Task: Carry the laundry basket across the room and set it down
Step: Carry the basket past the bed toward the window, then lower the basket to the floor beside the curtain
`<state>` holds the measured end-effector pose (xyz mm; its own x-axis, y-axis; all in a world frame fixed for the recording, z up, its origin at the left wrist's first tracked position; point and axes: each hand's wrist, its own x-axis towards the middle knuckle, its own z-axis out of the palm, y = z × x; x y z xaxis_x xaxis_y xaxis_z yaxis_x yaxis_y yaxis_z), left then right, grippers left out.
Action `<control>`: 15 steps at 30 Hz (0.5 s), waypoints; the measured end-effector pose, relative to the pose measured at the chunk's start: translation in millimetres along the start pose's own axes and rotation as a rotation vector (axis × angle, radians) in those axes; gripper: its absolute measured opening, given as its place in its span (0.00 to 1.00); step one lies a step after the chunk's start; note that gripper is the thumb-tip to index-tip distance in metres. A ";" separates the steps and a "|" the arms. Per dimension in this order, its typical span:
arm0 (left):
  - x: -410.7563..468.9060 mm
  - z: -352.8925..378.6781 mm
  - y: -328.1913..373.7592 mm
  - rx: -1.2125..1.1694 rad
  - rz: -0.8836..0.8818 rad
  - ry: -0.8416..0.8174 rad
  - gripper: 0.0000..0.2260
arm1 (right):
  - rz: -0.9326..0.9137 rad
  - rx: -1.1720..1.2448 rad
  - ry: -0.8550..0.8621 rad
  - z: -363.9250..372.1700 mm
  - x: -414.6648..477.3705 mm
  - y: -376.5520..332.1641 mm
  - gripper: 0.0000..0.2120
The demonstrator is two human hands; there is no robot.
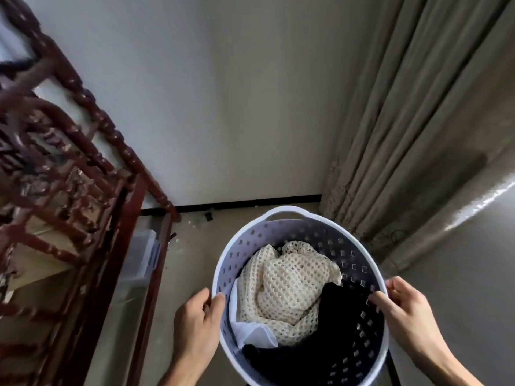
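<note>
With each hand, left hand [198, 321] and right hand [405, 310], pinching only the laundry basket [281, 215]'s thin rim near the curtain [395, 135], the load could tip or slip free.

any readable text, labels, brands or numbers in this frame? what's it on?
None readable.
Laundry basket: plain rim and wall, no mark visible.
Clear storage box by the wooden frame: no label visible, blurred.
Clothes in the basket: no tags showing.

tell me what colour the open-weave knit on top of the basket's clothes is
Cream, off-white open-weave knit, seen best in the head view.
</note>
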<state>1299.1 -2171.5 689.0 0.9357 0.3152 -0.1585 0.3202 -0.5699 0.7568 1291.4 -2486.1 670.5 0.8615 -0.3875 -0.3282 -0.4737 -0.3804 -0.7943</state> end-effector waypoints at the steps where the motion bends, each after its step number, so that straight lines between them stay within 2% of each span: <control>1: 21.4 -1.1 2.8 -0.011 0.012 -0.018 0.19 | 0.005 0.006 0.009 4.9 11.6 -11.1 0.06; 8: 139.7 19.4 34.2 -0.007 0.063 -0.064 0.20 | 0.072 -0.007 0.024 30.7 107.3 -57.0 0.06; 15: 263.7 80.8 59.4 0.099 -0.012 -0.104 0.20 | 0.111 0.017 -0.021 61.3 257.8 -72.1 0.12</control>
<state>1576.8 -2183.5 640.9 0.9403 0.2454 -0.2360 0.3400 -0.6400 0.6890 1558.9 -2507.0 611.8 0.8075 -0.4088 -0.4253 -0.5637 -0.3220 -0.7606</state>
